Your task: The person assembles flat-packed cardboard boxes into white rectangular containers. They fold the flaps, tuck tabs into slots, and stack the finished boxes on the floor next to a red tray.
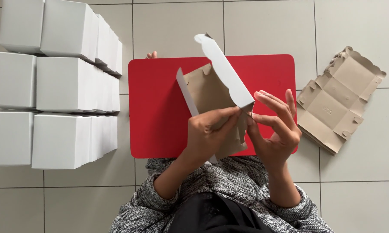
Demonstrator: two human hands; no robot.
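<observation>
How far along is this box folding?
Done: finished white boxes stand stacked at the left. In hand: the left hand and right hand fold a half-formed box over the red board. Left: a pile of flat blanks lies on the floor at the right.

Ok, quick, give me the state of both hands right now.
Left hand: closed on the half-folded cardboard box blank.
Right hand: fingers pinching the same blank at its right edge.
</observation>
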